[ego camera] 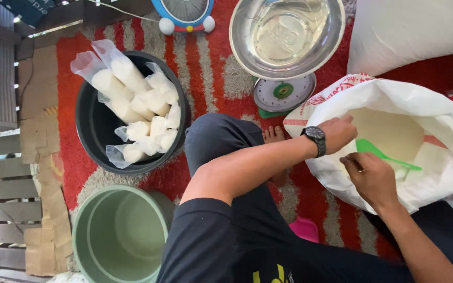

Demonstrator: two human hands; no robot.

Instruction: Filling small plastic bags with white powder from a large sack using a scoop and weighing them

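Observation:
A large white woven sack (436,110) of pale powder stands open in front of me on the right. My left hand (337,133), with a black watch on the wrist, grips the sack's near rim. My right hand (372,178) holds the handle of a green scoop (378,151) that reaches into the sack. A steel bowl (336,31) rests on a small dial scale (284,93) behind the sack.
A black tub (93,126) on the left holds several clear bags filled with white powder (132,94). A pale green bucket (119,233) stands below it. A white sack (410,29) lies at top right. Red striped rug underneath, wooden slats at far left.

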